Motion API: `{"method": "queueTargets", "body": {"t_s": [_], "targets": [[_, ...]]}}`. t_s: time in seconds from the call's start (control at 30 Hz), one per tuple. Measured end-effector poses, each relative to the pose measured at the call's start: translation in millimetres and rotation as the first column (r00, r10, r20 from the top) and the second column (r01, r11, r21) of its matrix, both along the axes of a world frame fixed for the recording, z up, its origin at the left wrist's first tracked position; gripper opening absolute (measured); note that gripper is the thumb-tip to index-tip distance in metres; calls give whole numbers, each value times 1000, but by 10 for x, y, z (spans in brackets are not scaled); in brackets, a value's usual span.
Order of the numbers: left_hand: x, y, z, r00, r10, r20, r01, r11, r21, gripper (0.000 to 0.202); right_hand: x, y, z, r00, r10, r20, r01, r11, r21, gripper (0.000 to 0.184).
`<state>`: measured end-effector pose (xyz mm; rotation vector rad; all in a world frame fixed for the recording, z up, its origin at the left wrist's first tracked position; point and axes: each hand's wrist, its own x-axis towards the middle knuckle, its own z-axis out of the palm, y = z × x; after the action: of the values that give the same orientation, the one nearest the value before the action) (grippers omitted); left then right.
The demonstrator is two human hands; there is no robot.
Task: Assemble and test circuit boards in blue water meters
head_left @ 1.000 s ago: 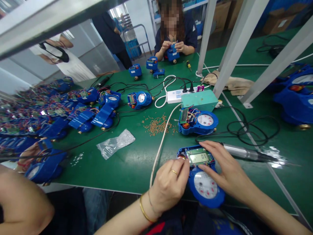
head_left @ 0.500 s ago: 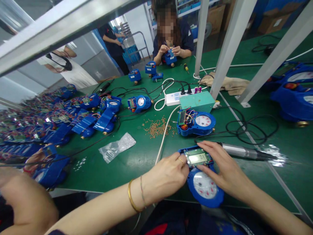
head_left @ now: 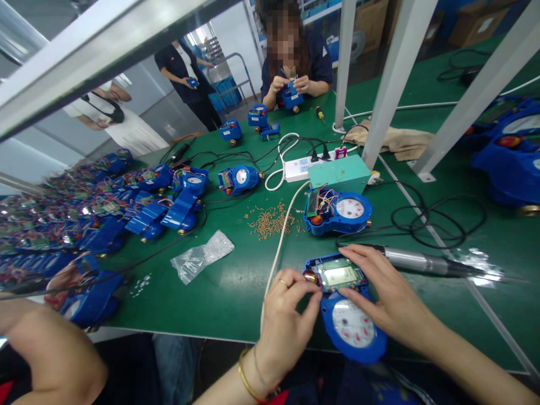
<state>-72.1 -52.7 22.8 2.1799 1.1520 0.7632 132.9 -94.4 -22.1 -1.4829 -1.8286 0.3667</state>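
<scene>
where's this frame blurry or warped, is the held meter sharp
Head view: the blue meter between left hand and right hand is sharp; the meter pile at the left edge smears; the white posts splay from lens distortion.

A: Where was there room by the held meter [head_left: 350, 315]?
B: At nine o'clock, the green table [head_left: 236, 292] lay bare up to the plastic bag [head_left: 202, 256].
A: What was in the way?
B: A white cord [head_left: 282, 239] at ten, another meter [head_left: 337, 211] at twelve, and a metal tool [head_left: 417, 261] at two.

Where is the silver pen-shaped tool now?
In the head view the silver tool lies on the green table at right, just behind the right hand, which rests on the blue meter.
</scene>
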Motion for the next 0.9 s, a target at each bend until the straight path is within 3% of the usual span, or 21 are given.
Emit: {"method": "queueTargets", "body": {"t_s": [0.1, 0.2, 0.3, 0.37, 0.5, 0.7, 0.83, 0.9], "targets": [[62, 27, 31, 995, 103, -7, -103, 990, -94, 14, 1, 0, -9, 1000, 1, 0, -1, 1000, 11, 51], [89, 94, -16, 983, 186, 7, -178, 950, -257, 32, 5, -1, -23, 1000, 7, -7, -7, 1000, 27, 51], [120, 128, -115, 976, 216, 38, -153, 795, -588, 49, 12, -3, -35, 1000, 19, -11, -18, 999, 36, 51], [159, 117, -171, 973, 218, 81, -102, 711, -696, 38, 14, -6, -36, 1000, 23, -7, -23, 999, 41, 51], [263, 83, -229, 951, 281, 133, -116, 717, -687, 27, 3, -22, -22, 1000, 6, -5, -5, 998, 63, 50], [385, 97, -189, 861, 498, 105, -197, 517, -833, 45, -15, -53, -12, 1000, -5, -14, 5, 999, 43, 49], [357, 69, -106, 831, 519, 200, -80, 467, -881, 55, -5, -75, -10, 1000, -9, -13, 10, 998, 54, 49], [300, 35, -77, 858, 468, 209, -51, 484, -874, 60, -3, -83, -6, 1000, -12, -17, 13, 998, 60, 48]]}}
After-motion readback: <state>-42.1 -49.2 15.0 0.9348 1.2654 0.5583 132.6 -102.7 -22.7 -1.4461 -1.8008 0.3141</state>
